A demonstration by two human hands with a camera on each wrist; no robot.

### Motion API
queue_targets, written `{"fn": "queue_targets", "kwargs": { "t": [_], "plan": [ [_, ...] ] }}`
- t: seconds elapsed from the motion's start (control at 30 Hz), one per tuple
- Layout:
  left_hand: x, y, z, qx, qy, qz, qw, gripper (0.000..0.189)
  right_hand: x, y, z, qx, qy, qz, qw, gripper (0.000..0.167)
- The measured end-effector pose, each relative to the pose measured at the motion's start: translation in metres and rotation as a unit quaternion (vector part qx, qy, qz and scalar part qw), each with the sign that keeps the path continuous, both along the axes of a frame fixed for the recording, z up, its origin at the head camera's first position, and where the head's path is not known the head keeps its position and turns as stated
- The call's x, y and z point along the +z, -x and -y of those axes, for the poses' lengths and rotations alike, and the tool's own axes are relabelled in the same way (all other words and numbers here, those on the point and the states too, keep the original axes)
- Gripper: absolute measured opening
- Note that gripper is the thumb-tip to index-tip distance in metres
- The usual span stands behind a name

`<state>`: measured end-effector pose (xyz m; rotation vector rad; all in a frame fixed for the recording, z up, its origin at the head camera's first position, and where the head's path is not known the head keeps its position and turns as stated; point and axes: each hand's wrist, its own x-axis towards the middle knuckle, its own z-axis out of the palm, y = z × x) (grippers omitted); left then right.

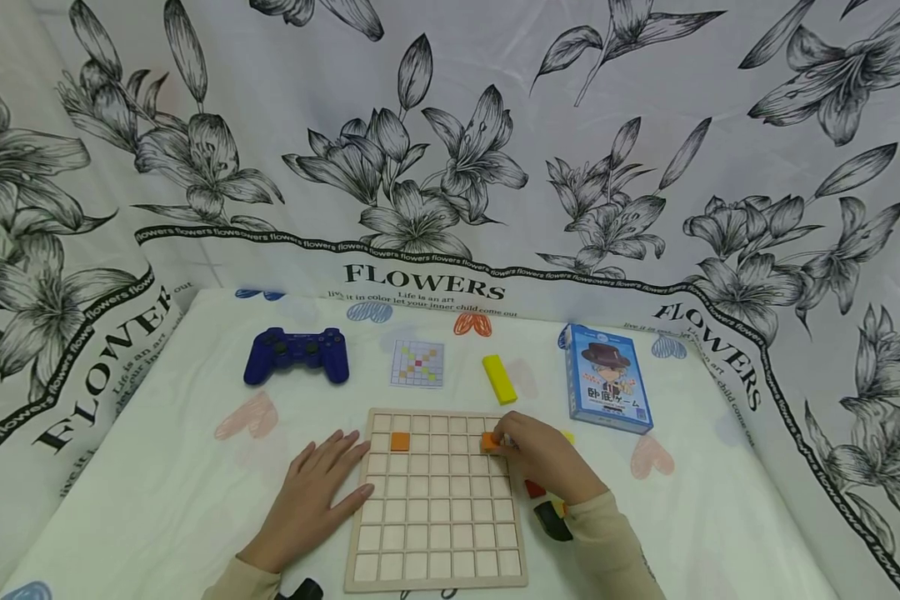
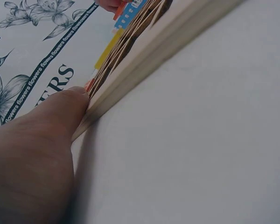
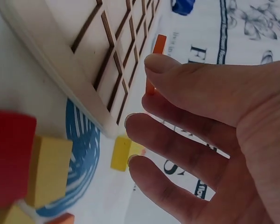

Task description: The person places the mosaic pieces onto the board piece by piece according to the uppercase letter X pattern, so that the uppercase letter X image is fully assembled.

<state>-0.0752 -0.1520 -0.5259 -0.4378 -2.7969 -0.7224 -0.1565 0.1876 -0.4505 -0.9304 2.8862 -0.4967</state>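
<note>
A wooden grid board lies on the cloth, with one orange square tile in an upper-left cell. My right hand pinches a second orange square tile between thumb and index finger, over the upper right of the board; the other fingers are spread apart in the right wrist view. My left hand lies spread at the board's left edge, fingers straight, its fingertips and thumb right at the frame. In the left wrist view the thumb rests at the board's wooden rim.
Behind the board lie a blue game controller, a coloured grid card, a yellow block and a blue game box. Red and yellow blocks sit right of the board, partly hidden by the right arm.
</note>
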Motion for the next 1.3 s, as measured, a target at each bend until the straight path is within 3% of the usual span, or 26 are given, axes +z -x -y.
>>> {"fn": "queue_targets", "kwargs": {
  "t": [0.3, 0.6, 1.3],
  "plan": [
    [0.000, 0.002, 0.000, -0.001, 0.008, 0.026, 0.9996, 0.062, -0.004, 0.006, 0.011, 0.007, -0.013, 0.014, 0.9998, 0.012],
    [0.001, 0.001, 0.000, 0.000, 0.003, 0.001, 1.0000, 0.061, -0.007, 0.009, 0.013, 0.015, -0.017, 0.019, 0.9996, 0.013],
    [0.002, 0.001, 0.000, 0.001, 0.006, 0.018, 0.9998, 0.062, -0.013, 0.010, 0.017, 0.035, -0.041, 0.001, 0.9985, 0.020]
  ]
}}
